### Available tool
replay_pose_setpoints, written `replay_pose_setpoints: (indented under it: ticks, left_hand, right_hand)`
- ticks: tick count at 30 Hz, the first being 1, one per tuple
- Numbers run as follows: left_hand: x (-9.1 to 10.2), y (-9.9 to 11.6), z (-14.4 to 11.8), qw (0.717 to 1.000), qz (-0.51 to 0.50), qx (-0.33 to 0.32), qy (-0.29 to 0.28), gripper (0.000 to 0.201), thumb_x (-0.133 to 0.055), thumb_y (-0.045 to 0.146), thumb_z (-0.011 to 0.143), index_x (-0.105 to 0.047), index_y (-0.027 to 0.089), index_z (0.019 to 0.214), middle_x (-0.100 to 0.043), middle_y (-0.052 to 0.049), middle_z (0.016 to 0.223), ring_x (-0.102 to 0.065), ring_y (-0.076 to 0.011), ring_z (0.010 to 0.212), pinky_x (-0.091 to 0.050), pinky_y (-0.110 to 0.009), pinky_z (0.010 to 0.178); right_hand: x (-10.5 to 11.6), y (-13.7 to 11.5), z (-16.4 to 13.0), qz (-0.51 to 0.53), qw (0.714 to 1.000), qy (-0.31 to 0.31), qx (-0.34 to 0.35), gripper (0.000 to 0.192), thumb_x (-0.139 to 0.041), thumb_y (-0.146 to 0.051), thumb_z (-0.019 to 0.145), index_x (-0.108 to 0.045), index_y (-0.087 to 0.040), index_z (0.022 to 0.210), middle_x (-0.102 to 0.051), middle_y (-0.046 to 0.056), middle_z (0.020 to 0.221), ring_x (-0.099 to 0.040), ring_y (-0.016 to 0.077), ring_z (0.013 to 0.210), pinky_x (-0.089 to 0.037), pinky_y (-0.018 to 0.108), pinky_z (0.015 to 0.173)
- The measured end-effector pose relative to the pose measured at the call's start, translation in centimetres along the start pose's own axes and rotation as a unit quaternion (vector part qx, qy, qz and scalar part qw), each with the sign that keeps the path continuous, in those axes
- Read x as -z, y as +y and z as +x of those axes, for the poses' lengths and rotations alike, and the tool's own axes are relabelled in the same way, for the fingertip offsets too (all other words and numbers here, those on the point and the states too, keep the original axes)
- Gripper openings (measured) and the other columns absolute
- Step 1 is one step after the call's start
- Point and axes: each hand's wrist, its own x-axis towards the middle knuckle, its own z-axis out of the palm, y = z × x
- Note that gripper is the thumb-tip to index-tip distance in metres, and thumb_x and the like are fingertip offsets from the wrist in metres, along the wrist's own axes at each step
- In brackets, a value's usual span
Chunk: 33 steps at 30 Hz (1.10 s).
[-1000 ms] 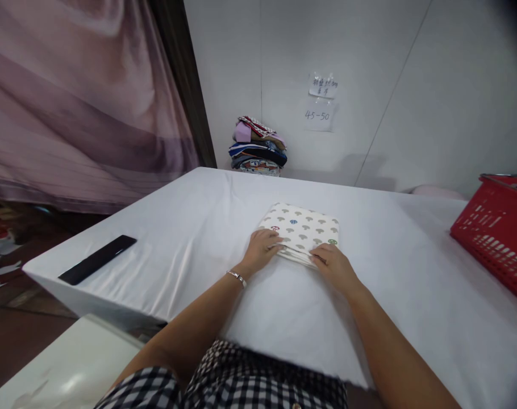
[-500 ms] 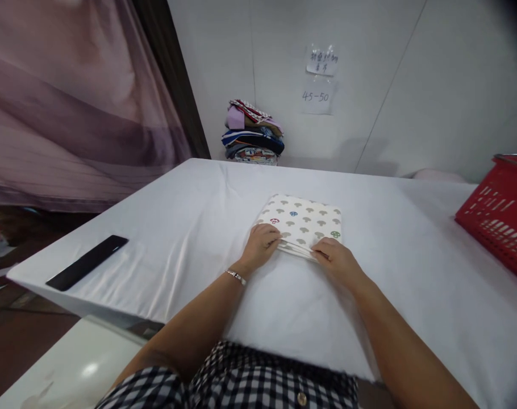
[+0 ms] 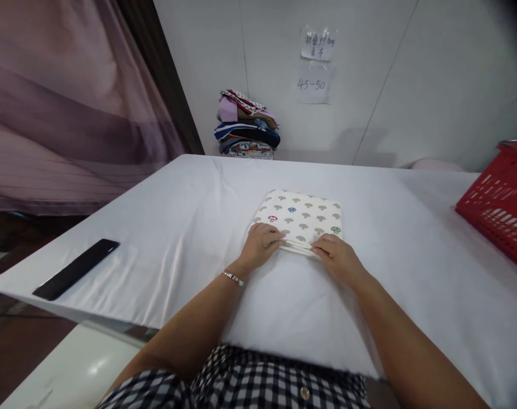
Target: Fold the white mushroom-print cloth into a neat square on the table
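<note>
A folded white cloth [image 3: 301,213] with a mushroom print lies flat on the white-covered table [image 3: 190,227] in front of me. Most of its mushrooms are grey-beige, with a red, a blue and a green one among them. My left hand [image 3: 262,243] pinches the near edge at the left, its fingers curled over the fabric. At the near right corner my right hand [image 3: 333,253] grips the same edge between thumb and fingers. Between the hands the stacked layers of the fold show.
A long black flat object [image 3: 77,268] lies at the table's left edge. A red plastic basket [image 3: 501,207] stands at the right. Folded fabrics [image 3: 247,125] are piled by the wall, left of paper signs [image 3: 313,84]. A pinkish curtain [image 3: 71,102] hangs at left.
The view has shifted slightly. Along the cloth's near edge, the layers between my hands look closer together than before. Both hands keep their hold in nearly the same place.
</note>
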Motion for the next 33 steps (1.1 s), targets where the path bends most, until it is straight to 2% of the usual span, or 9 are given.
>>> replay_pose_setpoints:
  ticks: [3, 8, 13, 17, 20, 23, 27, 33]
  left_hand:
    - [-0.07, 0.06, 0.05, 1.000, -0.005, -0.006, 0.010, 0.015, -0.056, 0.027, 0.086, -0.070, 0.027, 0.090, -0.067, -0.001, 0.093, -0.057, -0.0161, 0.092, -0.039, -0.035, 0.089]
    - [-0.12, 0.14, 0.07, 1.000, -0.006, -0.027, 0.015, 0.016, -0.053, 0.026, 0.088, -0.069, 0.025, 0.087, -0.067, -0.001, 0.090, -0.057, -0.0155, 0.089, -0.039, -0.035, 0.087]
    - [-0.12, 0.25, 0.17, 0.999, -0.013, -0.043, 0.031, 0.019, -0.049, 0.024, 0.090, -0.067, 0.022, 0.086, -0.066, -0.002, 0.087, -0.056, -0.0154, 0.086, -0.040, -0.034, 0.084]
    - [-0.15, 0.27, 0.19, 0.998, -0.023, -0.045, 0.022, 0.018, -0.049, 0.024, 0.089, -0.067, 0.022, 0.086, -0.066, -0.002, 0.087, -0.057, -0.0158, 0.086, -0.041, -0.035, 0.084]
    - [-0.19, 0.24, 0.10, 0.999, -0.033, -0.036, 0.009, 0.015, -0.052, 0.026, 0.088, -0.066, 0.022, 0.085, -0.066, -0.002, 0.087, -0.058, -0.0161, 0.086, -0.041, -0.035, 0.084]
    - [-0.26, 0.18, -0.06, 0.999, -0.036, -0.031, 0.013, 0.011, -0.058, 0.028, 0.085, -0.066, 0.023, 0.090, -0.065, -0.002, 0.090, -0.058, -0.0164, 0.087, -0.041, -0.035, 0.085]
    - [-0.40, 0.18, -0.19, 0.999, -0.013, -0.043, 0.002, 0.023, -0.063, 0.029, 0.081, -0.065, 0.024, 0.104, -0.064, -0.003, 0.093, -0.056, -0.0170, 0.090, -0.040, -0.035, 0.085]
    - [-0.77, 0.42, -0.07, 0.999, 0.015, -0.046, 0.006, 0.012, -0.057, 0.025, 0.085, -0.069, 0.024, 0.089, -0.063, -0.003, 0.087, -0.055, -0.0164, 0.085, -0.040, -0.035, 0.082]
  right_hand:
    - [-0.10, 0.01, -0.02, -0.004, 1.000, 0.024, 0.015, 0.031, -0.037, -0.034, 0.093, -0.067, -0.025, 0.090, -0.063, 0.004, 0.091, -0.057, 0.0188, 0.087, -0.046, 0.032, 0.074]
    - [-0.15, 0.20, -0.03, -0.011, 1.000, 0.001, 0.020, 0.030, -0.037, -0.034, 0.092, -0.066, -0.025, 0.087, -0.063, 0.003, 0.089, -0.058, 0.0179, 0.084, -0.047, 0.031, 0.072]
    - [0.02, 0.03, -0.06, -0.002, 0.999, 0.020, 0.026, 0.027, -0.038, -0.030, 0.093, -0.063, -0.024, 0.085, -0.062, 0.002, 0.088, -0.058, 0.0167, 0.083, -0.046, 0.030, 0.070]
    - [0.18, -0.15, -0.07, -0.012, 1.000, -0.011, 0.019, 0.025, -0.039, -0.030, 0.092, -0.063, -0.025, 0.084, -0.062, 0.001, 0.087, -0.057, 0.0162, 0.082, -0.046, 0.029, 0.069]
    - [0.25, -0.18, -0.09, -0.023, 0.999, -0.022, 0.014, 0.022, -0.043, -0.030, 0.090, -0.064, -0.026, 0.089, -0.061, 0.002, 0.089, -0.057, 0.0170, 0.084, -0.046, 0.030, 0.071]
    - [0.24, -0.17, -0.11, -0.036, 0.999, -0.025, 0.011, 0.022, -0.048, -0.030, 0.088, -0.064, -0.028, 0.104, -0.061, 0.002, 0.094, -0.057, 0.0177, 0.085, -0.047, 0.032, 0.072]
    - [0.04, -0.15, -0.08, -0.050, 0.998, -0.037, 0.023, 0.027, -0.048, -0.028, 0.087, -0.064, -0.030, 0.108, -0.060, 0.003, 0.095, -0.056, 0.0176, 0.084, -0.046, 0.031, 0.068]
    - [-0.36, -0.09, -0.05, -0.081, 0.995, 0.008, 0.051, 0.027, -0.043, -0.023, 0.090, -0.068, -0.027, 0.099, -0.060, 0.003, 0.086, -0.056, 0.0169, 0.078, -0.042, 0.028, 0.062]
